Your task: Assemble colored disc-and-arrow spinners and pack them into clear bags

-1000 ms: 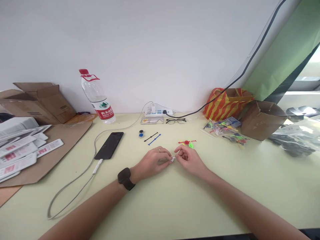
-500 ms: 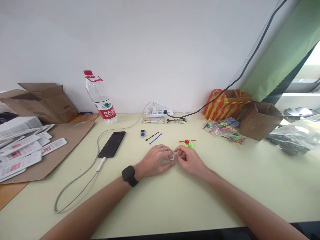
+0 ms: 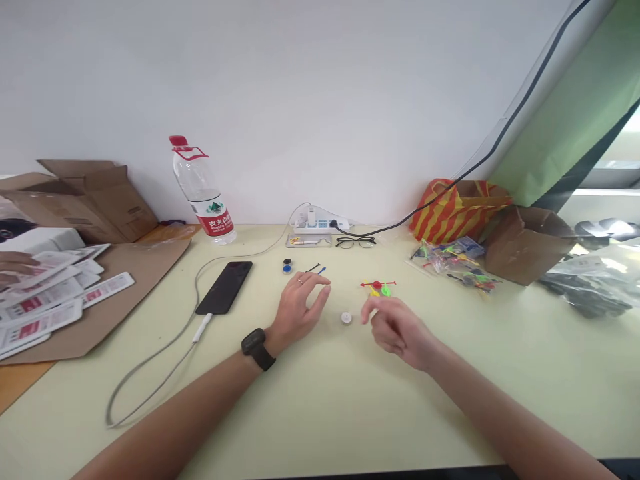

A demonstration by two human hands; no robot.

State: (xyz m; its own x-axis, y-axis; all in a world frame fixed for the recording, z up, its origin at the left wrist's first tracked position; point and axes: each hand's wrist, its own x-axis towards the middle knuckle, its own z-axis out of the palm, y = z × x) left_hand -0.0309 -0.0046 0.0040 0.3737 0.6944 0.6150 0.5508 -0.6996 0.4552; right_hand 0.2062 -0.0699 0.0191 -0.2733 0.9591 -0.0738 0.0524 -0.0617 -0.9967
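A small white round piece (image 3: pixel 346 318) lies on the pale green table (image 3: pixel 320 400) between my hands, touched by neither. My left hand (image 3: pixel 299 307), with a black watch (image 3: pixel 257 348) on its wrist, hovers to its left with fingers spread and empty. My right hand (image 3: pixel 395 328) floats to its right, fingers loosely apart, holding nothing. Just beyond the left fingers lie a black stick and a blue stick (image 3: pixel 320 270). A red, yellow and green plastic cluster (image 3: pixel 378 287) sits behind the right hand.
A black phone (image 3: pixel 225 287) on a white cable lies left, beside a water bottle (image 3: pixel 203 193). Cardboard and white packets (image 3: pixel 45 300) fill the far left. Glasses (image 3: pixel 356 242), a power strip (image 3: pixel 317 224), a bag of coloured parts (image 3: pixel 453 263), a striped bag and a box stand behind.
Both hands held the white piece together; now it rests on the table and the hands have drawn apart with fingers opened, the left moving toward the sticks.
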